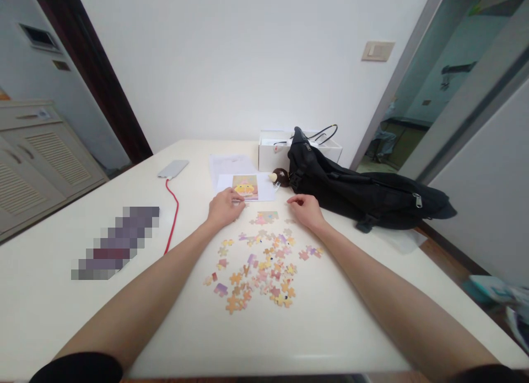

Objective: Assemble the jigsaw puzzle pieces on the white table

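Both my forearms reach out over a white table (61, 295). My left hand (225, 206) rests near the front edge of a reference picture sheet (246, 187), fingers curled over what looks like a small puzzle piece. My right hand (305, 209) lies loosely curled on the table, just right of a small joined cluster of puzzle pieces (265, 217). Several loose pastel puzzle pieces (258, 270) are scattered between my arms, closer to me.
A black bag (363, 193) sprawls at the right, with a white box (276, 149) and cable behind it. A phone (173, 168) with a red cable (174, 215) lies left. A small brown figure (281, 177) sits by the papers. A blurred patch covers something at left.
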{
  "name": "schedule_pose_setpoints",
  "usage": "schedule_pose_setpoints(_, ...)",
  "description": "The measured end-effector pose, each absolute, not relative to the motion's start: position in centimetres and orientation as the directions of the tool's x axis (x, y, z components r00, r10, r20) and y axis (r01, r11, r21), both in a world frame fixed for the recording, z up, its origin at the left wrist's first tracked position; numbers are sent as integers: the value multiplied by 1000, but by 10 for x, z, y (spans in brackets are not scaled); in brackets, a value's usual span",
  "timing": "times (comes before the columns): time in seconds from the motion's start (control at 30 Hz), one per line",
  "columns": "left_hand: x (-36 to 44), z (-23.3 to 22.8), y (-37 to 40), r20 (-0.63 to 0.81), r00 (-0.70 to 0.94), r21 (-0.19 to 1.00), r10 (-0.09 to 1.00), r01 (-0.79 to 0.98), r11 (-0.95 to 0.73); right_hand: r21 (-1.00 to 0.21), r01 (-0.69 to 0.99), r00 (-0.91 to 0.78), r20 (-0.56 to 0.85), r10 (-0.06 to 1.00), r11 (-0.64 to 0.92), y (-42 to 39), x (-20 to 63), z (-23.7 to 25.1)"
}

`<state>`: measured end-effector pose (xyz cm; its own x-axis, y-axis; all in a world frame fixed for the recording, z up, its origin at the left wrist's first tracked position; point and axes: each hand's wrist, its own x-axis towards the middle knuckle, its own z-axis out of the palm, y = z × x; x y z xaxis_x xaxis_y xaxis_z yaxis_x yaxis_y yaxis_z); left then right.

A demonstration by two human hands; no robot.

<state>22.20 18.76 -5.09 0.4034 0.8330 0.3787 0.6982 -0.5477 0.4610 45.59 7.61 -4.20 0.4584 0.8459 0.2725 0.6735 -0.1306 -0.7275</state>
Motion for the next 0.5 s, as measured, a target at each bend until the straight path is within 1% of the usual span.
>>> schedule_pose_setpoints(0.1,221,-49,183,362,431,381,827,741,-553,-725,676,455,270,849,-132,77,456,-42)
schedule_pose_setpoints(0.2,221,-49,184,352,441,372,825,743,-556,-723,677,459,265,848,-140,77,456,-42)
schedule_pose_setpoints(0.27,221,-51,187,353,438,395,827,731,-556,-723,675,463,261,847,-146,78,456,-42)
schedule_pose_setpoints(0.4,221,-54,196,366,391,500,845,683,-533,-731,663,476,243,845,-163,79,457,-44)
schedule_pose_setpoints(0.5,221,-55,201,389,386,518,836,659,-545,-738,652,485,226,845,-177,80,457,-45)
